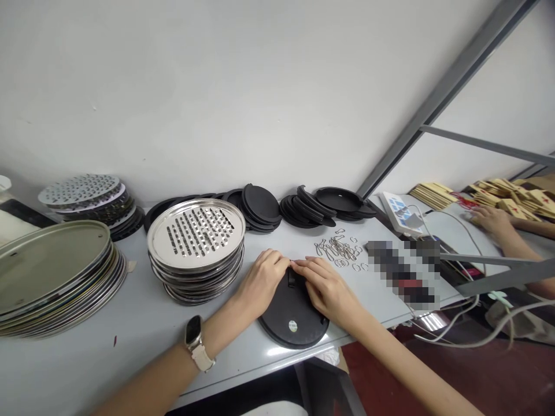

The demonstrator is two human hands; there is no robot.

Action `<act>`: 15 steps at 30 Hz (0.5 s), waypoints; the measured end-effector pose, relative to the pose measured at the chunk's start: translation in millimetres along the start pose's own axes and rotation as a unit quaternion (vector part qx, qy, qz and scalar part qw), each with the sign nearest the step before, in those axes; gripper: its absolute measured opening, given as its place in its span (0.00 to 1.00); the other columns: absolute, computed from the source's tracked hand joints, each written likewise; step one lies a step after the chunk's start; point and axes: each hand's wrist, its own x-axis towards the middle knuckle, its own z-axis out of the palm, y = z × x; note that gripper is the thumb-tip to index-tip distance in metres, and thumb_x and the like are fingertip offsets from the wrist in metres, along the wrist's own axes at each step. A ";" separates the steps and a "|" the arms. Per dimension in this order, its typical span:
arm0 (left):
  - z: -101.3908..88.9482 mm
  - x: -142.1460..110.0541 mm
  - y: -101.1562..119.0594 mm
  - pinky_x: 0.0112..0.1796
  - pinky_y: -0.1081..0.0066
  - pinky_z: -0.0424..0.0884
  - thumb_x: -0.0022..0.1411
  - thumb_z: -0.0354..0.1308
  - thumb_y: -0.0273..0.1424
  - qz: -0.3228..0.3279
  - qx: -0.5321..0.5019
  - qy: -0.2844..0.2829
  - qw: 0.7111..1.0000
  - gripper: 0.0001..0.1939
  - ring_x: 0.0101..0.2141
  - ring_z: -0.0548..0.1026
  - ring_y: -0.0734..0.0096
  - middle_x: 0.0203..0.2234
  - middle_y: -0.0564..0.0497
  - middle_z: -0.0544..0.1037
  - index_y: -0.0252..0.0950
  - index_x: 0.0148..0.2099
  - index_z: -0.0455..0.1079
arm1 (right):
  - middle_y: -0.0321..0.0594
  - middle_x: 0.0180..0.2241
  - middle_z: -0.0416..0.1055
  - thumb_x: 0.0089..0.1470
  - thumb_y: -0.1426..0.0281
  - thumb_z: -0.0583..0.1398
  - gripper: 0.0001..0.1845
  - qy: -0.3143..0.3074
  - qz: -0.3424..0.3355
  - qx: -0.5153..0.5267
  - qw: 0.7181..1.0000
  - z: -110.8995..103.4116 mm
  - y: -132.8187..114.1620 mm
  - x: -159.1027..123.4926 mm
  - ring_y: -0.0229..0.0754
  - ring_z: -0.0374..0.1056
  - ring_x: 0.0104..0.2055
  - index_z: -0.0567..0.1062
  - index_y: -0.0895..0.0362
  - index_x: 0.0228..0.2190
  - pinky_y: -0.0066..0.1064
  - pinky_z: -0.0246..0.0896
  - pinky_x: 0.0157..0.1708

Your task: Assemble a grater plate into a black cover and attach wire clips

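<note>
A round black disc lies near the front edge of the table, with a small round sticker and a little raised black tab on it. My left hand, wearing a watch on its wrist, is closed at the disc's far rim. Meeting it there, my right hand is closed with its fingers bent over the rim and its thumb side along the disc. The fingertips touch; anything small pinched between them is hidden. Beyond my right hand lies a loose pile of metal rings and hooks.
To the left stand stacked round metal plates with raised slots and a stack of large round plates. Several black discs line the wall. A grey metal frame crosses the right side; beyond it, another person's hand reaches near wooden pieces.
</note>
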 end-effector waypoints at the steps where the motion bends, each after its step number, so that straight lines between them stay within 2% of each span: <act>1: -0.2 0.1 -0.4 0.42 0.66 0.70 0.69 0.45 0.22 0.004 -0.003 0.000 1.000 0.11 0.40 0.69 0.66 0.35 0.50 0.70 0.35 0.42 0.68 | 0.49 0.46 0.73 0.60 0.80 0.49 0.21 0.002 0.005 0.001 1.000 0.9 -0.7 -1.3 0.48 0.67 0.48 0.70 0.58 0.51 0.47 0.68 0.47; 6: -0.4 1.1 -2.6 0.42 0.66 0.70 0.69 0.47 0.22 0.010 -0.030 0.007 0.999 0.11 0.40 0.70 0.66 0.35 0.49 0.71 0.35 0.42 0.70 | 0.47 0.49 0.73 0.62 0.79 0.49 0.23 0.005 0.017 0.002 1.000 4.1 -1.4 -6.4 0.48 0.67 0.48 0.68 0.55 0.55 0.48 0.69 0.48; 15: 2.7 2.4 -5.4 0.42 0.68 0.69 0.67 0.49 0.21 0.010 -0.077 0.033 0.996 0.11 0.39 0.71 0.67 0.34 0.50 0.74 0.34 0.41 0.73 | 0.49 0.49 0.71 0.63 0.79 0.48 0.22 -0.003 0.019 0.020 1.000 6.8 -1.4 -7.6 0.48 0.66 0.49 0.68 0.57 0.56 0.45 0.70 0.48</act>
